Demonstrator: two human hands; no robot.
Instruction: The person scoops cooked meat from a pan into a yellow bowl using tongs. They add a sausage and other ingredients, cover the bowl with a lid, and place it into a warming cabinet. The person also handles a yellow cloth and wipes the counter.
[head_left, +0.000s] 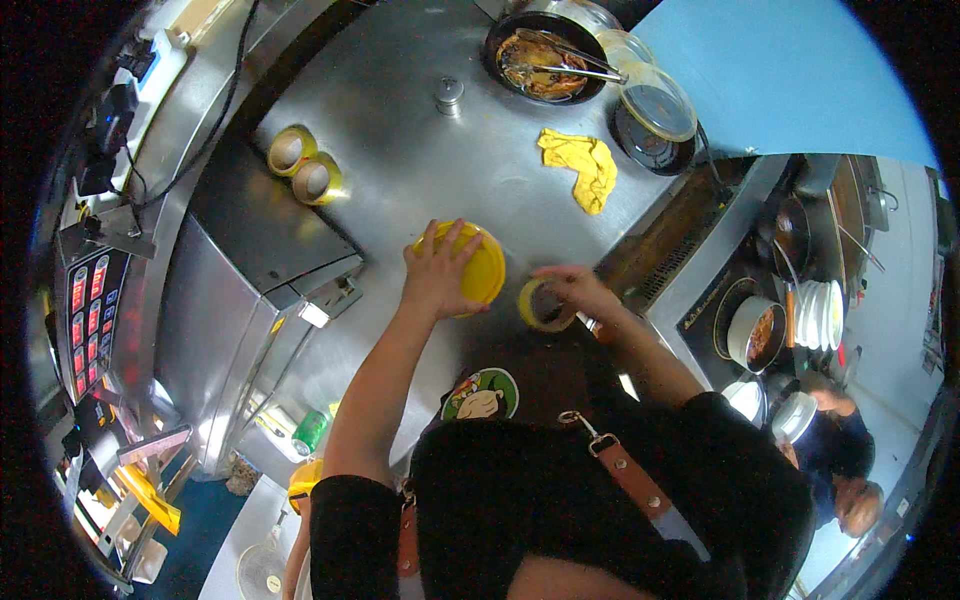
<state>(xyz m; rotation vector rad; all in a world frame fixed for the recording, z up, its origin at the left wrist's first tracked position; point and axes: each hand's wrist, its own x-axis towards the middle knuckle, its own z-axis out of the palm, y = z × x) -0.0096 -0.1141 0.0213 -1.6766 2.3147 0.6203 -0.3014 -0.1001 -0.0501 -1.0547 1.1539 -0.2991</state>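
On the steel worktop (390, 142), my left hand (442, 274) lies spread over a round yellow container (486, 270), its fingers around the rim. To the right, my right hand (581, 292) grips a roll of clear yellowish tape (531, 311) by its ring, near the front edge. Two more tape rolls (319, 180) lie side by side on the left of the worktop. A crumpled yellow cloth (596, 169) lies beyond my right hand.
At the back stand a metal shaker (449, 96) and a black pan (499, 75) with food and tongs. Clear lids (660, 101) rest over a dark pan. A steel appliance (262, 225) bounds the left. Rightward are a pot (742, 334), stacked plates (817, 315) and another person (840, 442).
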